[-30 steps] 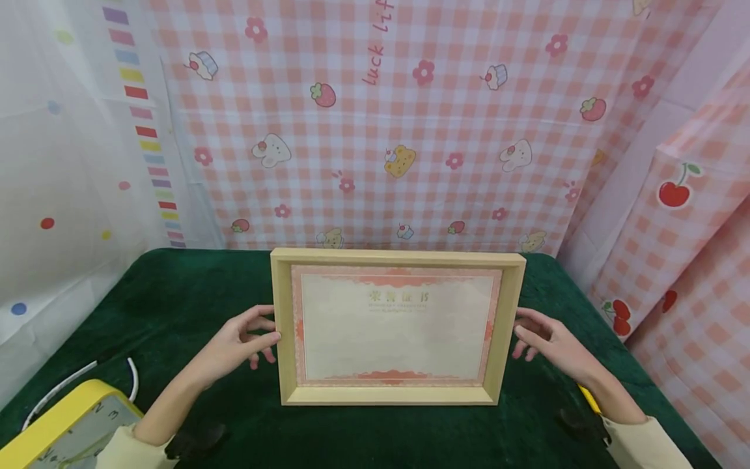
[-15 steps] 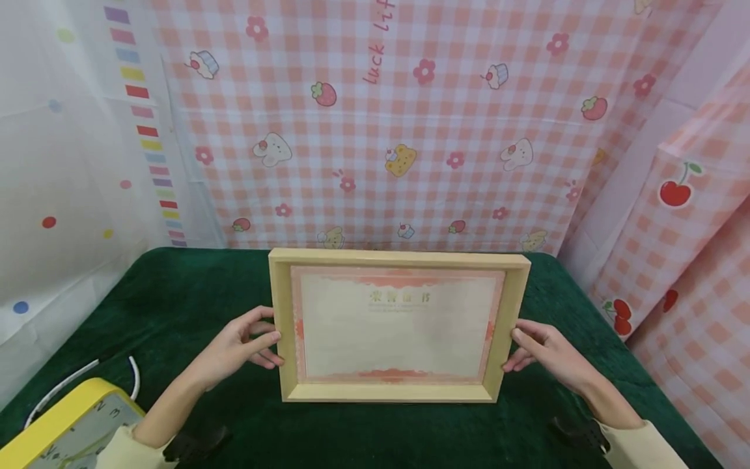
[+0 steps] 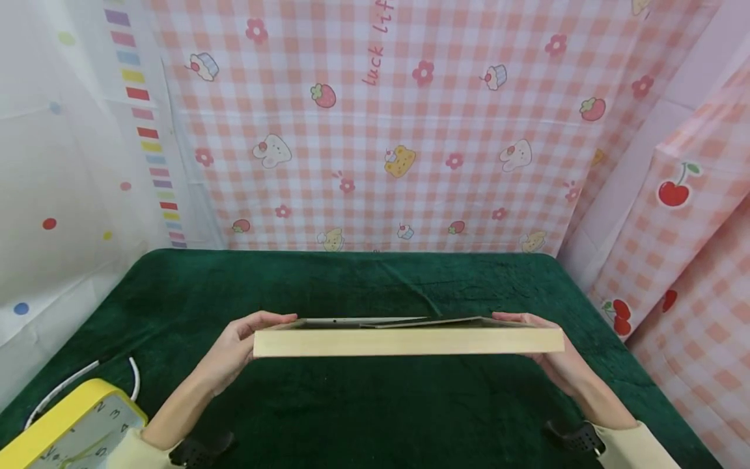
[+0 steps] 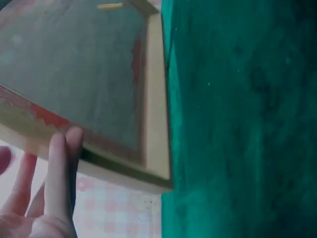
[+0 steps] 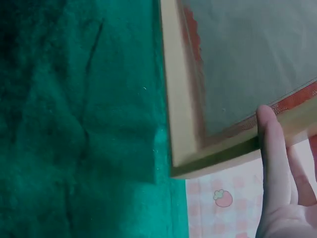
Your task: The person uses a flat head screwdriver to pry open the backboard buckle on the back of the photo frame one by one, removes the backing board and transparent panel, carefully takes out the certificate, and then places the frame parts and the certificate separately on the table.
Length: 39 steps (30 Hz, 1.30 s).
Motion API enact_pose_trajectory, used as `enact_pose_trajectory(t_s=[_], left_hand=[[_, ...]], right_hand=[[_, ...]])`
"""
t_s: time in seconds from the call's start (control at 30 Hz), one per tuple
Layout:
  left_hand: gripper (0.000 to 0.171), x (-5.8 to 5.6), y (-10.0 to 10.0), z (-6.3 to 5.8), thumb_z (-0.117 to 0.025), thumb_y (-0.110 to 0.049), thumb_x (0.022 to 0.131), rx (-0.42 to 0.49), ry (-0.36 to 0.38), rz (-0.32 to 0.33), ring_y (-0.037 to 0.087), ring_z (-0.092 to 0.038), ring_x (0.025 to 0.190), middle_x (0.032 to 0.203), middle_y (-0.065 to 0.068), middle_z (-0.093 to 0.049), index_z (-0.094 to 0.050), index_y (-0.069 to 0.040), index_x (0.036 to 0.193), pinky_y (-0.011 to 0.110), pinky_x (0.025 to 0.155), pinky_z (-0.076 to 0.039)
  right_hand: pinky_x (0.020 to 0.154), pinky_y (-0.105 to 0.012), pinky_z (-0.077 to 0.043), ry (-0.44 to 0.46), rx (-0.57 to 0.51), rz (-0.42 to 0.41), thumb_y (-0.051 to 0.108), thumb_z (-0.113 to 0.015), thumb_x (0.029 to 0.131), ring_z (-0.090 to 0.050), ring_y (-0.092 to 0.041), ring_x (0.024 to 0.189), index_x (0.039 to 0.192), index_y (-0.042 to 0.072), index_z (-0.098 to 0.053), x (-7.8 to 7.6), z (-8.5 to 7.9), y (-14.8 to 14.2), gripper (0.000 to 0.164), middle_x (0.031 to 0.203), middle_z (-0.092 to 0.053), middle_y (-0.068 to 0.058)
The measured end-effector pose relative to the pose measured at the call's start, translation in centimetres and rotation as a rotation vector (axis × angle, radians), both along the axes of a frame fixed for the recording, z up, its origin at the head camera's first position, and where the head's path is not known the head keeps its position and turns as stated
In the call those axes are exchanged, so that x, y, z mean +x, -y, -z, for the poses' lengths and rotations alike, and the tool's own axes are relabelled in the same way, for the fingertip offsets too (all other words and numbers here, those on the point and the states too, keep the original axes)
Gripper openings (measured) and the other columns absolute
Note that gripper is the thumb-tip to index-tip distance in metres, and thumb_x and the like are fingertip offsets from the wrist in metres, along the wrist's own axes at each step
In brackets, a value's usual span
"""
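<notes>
A light wooden picture frame (image 3: 410,342) is held off the table between both hands, tipped so that one long edge faces the head camera. My left hand (image 3: 233,350) grips its left end and my right hand (image 3: 559,374) its right end, partly hidden behind the wood. Thin backing pieces (image 3: 433,322) stick up slightly above that edge. In the left wrist view the certificate (image 4: 74,64) with its red border shows inside the frame, and fingers (image 4: 59,171) lie against the rim. The right wrist view shows a finger (image 5: 274,153) on the opposite side's rim.
A yellow square clock (image 3: 88,423) lies at the front left, near my left forearm. Behind it a white-and-dark cord (image 3: 58,391) curves over the green cloth (image 3: 351,417). A pink checked curtain (image 3: 381,130) hangs beyond the table's far edge.
The frame stood upright with the certificate facing the head camera; now it is tilted nearly flat, edge-on. My right hand's fingers have closed on its side, and both hands turned with it.
</notes>
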State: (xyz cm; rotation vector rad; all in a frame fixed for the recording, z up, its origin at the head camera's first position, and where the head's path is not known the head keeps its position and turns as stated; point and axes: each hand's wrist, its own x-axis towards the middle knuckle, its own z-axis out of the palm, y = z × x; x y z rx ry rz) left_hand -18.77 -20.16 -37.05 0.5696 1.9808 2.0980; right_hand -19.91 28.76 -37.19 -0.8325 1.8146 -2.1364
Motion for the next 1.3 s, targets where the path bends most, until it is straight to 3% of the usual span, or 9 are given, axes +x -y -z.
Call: enact_pose_trajectory(t_s=[0.13, 0.23, 0.43, 0.63, 0.8, 0.93, 1.07, 1.17, 1.3], left_hand=[[0.037, 0.0, -0.3, 0.5, -0.047, -0.021, 0.093, -0.038, 0.045, -0.075, 0.024, -0.050, 0.105, 0.130, 0.021, -0.039, -0.048, 0.010, 0.113, 0.035, 0.076, -0.047], [0.037, 0.0, -0.5, 1.1, -0.051, -0.020, 0.091, -0.105, 0.055, -0.097, 0.028, -0.045, 0.110, 0.134, 0.020, -0.032, -0.047, 0.007, 0.115, 0.038, 0.078, -0.046], [0.056, -0.3, -0.5, 1.9, -0.056, -0.016, 0.088, -0.182, 0.105, -0.072, 0.031, -0.053, 0.101, 0.136, 0.022, -0.025, -0.028, -0.001, 0.134, 0.041, 0.079, -0.045], [0.068, -1.8, 0.1, 2.7, -0.058, -0.017, 0.086, -0.231, 0.135, -0.014, 0.030, -0.052, 0.103, 0.136, 0.028, -0.023, -0.017, 0.003, 0.137, 0.040, 0.079, -0.045], [0.065, -2.5, -0.1, 3.9, -0.056, -0.011, 0.087, -0.316, 0.096, 0.026, 0.033, -0.049, 0.106, 0.136, 0.029, -0.022, -0.017, 0.004, 0.137, 0.041, 0.079, -0.045], [0.062, -2.5, -0.6, 4.4, -0.054, -0.005, 0.086, -0.386, 0.034, 0.015, 0.035, -0.044, 0.109, 0.135, 0.027, -0.026, -0.019, 0.005, 0.137, 0.041, 0.079, -0.045], [0.062, -2.3, -0.9, 4.3, -0.056, -0.001, 0.083, -0.494, -0.058, -0.029, 0.037, -0.041, 0.111, 0.131, 0.024, -0.035, -0.023, 0.006, 0.135, 0.041, 0.079, -0.044], [0.064, -2.2, -1.0, 4.1, -0.057, -0.002, 0.082, -0.527, -0.083, -0.024, 0.038, -0.041, 0.110, 0.131, 0.024, -0.035, -0.023, 0.006, 0.135, 0.040, 0.076, -0.045], [0.071, -1.7, -1.1, 3.4, -0.062, -0.019, 0.083, -0.637, -0.110, 0.004, 0.035, -0.045, 0.107, 0.131, 0.024, -0.035, -0.022, 0.004, 0.136, 0.037, 0.073, -0.047]], right_hand=[[0.076, -0.032, -0.047, 0.063, 0.105, 0.105, 0.016, -0.029, 0.098, -0.050, -0.016, 0.107, 0.122, -0.007, -0.045, 0.2, 0.0, 0.3, 0.037, 0.126, -0.047, -0.001], [0.075, -0.038, -0.048, 0.167, 0.151, 0.148, 0.019, -0.038, 0.096, -0.052, -0.017, 0.105, 0.130, 0.001, -0.040, 0.3, 0.1, 0.4, 0.038, 0.126, -0.046, 0.002], [0.078, -0.041, -0.045, 0.242, 0.225, 0.172, 0.013, -0.046, 0.093, -0.053, -0.018, 0.103, 0.140, 0.007, -0.016, 0.1, 0.6, 0.7, 0.056, 0.138, -0.024, -0.015], [0.082, -0.042, -0.043, 0.294, 0.313, 0.143, 0.014, -0.052, 0.089, -0.049, -0.020, 0.107, 0.141, 0.007, -0.005, -0.8, 2.0, 1.3, 0.070, 0.141, -0.010, -0.022], [0.083, -0.042, -0.042, 0.319, 0.379, 0.103, 0.012, -0.053, 0.089, -0.046, -0.028, 0.110, 0.141, 0.007, -0.006, -1.4, 3.5, 1.8, 0.071, 0.142, -0.009, -0.021], [0.083, -0.042, -0.043, 0.315, 0.427, 0.101, 0.012, -0.055, 0.087, -0.039, -0.033, 0.115, 0.141, 0.006, -0.009, -1.7, 4.1, 2.1, 0.071, 0.141, -0.013, -0.021], [0.083, -0.040, -0.043, 0.285, 0.476, 0.114, 0.012, -0.058, 0.086, -0.036, -0.036, 0.117, 0.140, 0.004, -0.011, -2.0, 4.0, 2.1, 0.072, 0.139, -0.016, -0.024], [0.083, -0.040, -0.043, 0.238, 0.513, 0.123, 0.013, -0.056, 0.087, -0.037, -0.038, 0.116, 0.139, -0.001, -0.010, -2.3, 3.6, 1.8, 0.070, 0.136, -0.020, -0.028], [0.082, -0.041, -0.043, 0.207, 0.551, 0.151, 0.018, -0.052, 0.090, -0.040, -0.038, 0.113, 0.137, -0.006, -0.013, -3.0, 2.8, 1.5, 0.066, 0.131, -0.029, -0.032]])
